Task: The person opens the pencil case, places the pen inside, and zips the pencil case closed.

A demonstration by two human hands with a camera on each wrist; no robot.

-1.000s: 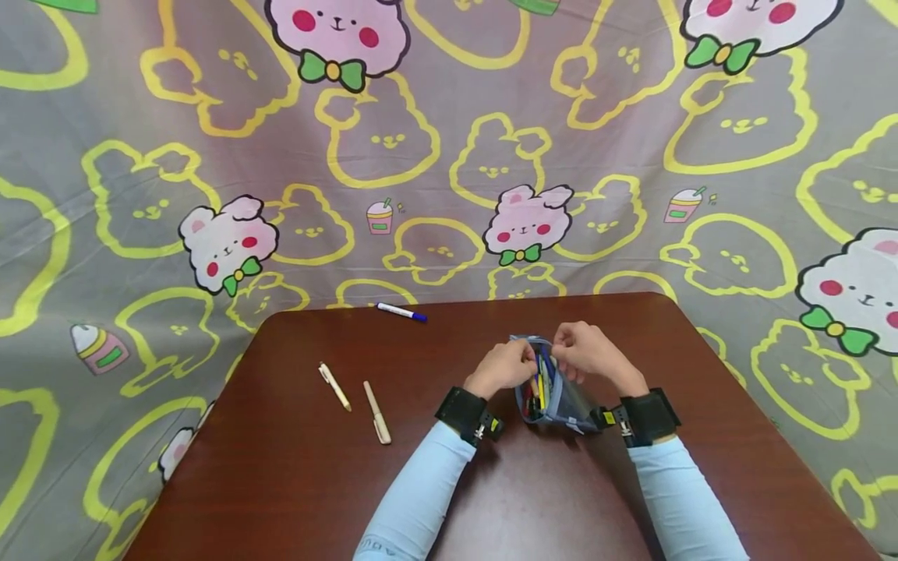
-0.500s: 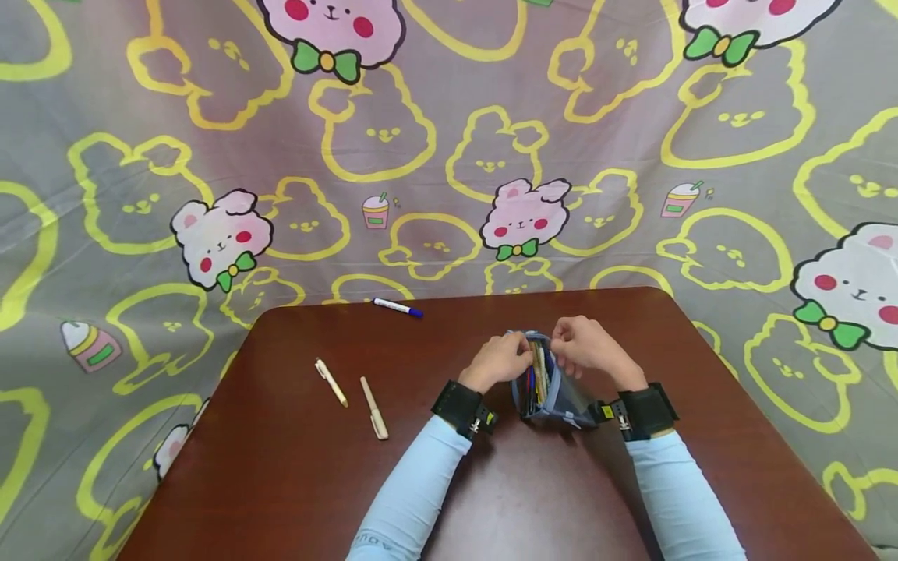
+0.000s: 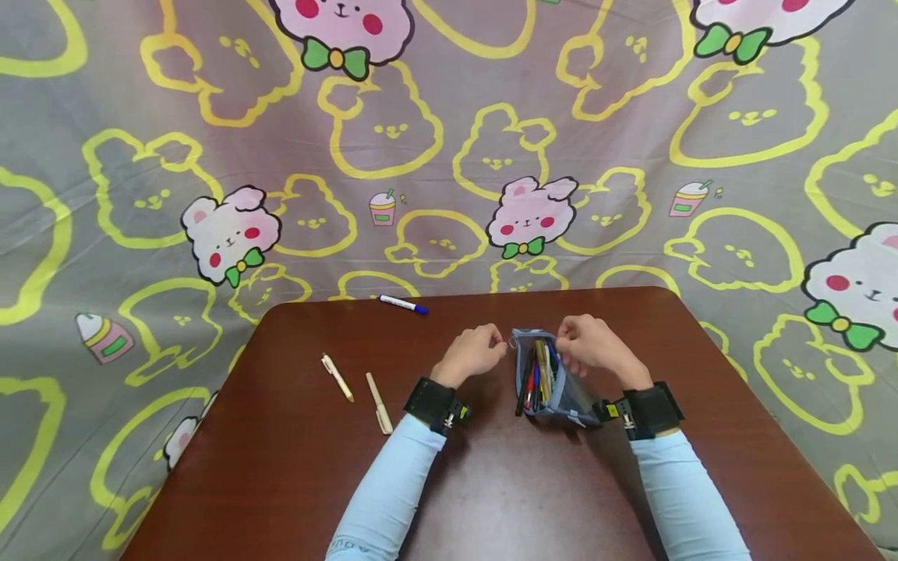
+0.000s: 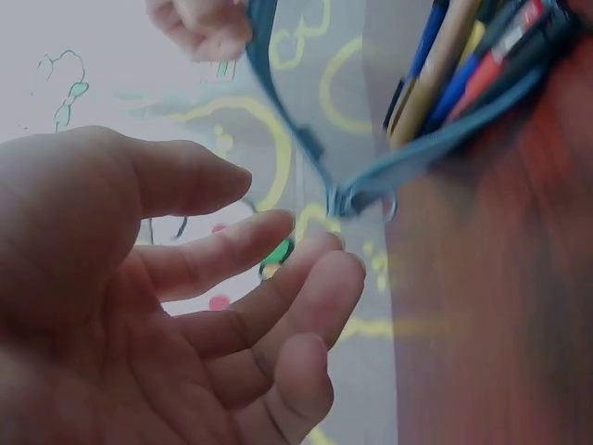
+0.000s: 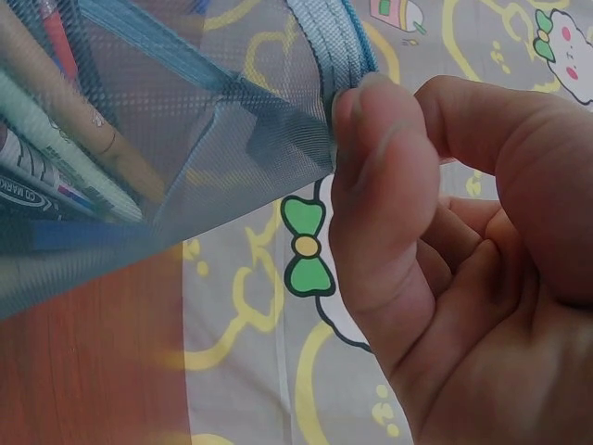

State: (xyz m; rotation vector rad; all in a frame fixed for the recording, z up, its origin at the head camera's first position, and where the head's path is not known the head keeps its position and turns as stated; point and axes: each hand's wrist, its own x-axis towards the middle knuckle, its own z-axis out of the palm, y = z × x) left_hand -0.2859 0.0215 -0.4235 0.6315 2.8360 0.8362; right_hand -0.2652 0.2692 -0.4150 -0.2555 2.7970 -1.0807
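Blue-grey mesh pencil pouch point(image 3: 550, 382), see-through and soft, standing open on bench point(image 3: 491, 483) between both hands, crammed with pens point(image 3: 539, 372) in red, blue and yellow barrels. Right hand point(image 3: 592, 349) pinching pouch's zipper edge, thumb and fingers point(image 5: 380, 176) closed on woven trim. Left hand point(image 3: 473, 354) just beside pouch, fingers point(image 4: 278, 278) loosely curled, holding nothing, near small metal zipper ring point(image 4: 384, 206). "MARK" legible on one barrel inside. Glossy reddish-brown bench with rounded corners; two cream pens point(image 3: 337, 378) point(image 3: 380, 403) lying left, white marker with blue cap point(image 3: 403, 304) at far edge. Grey cloth backdrop point(image 3: 449, 156) printed with yellow bear outlines and pink bears with green bows.
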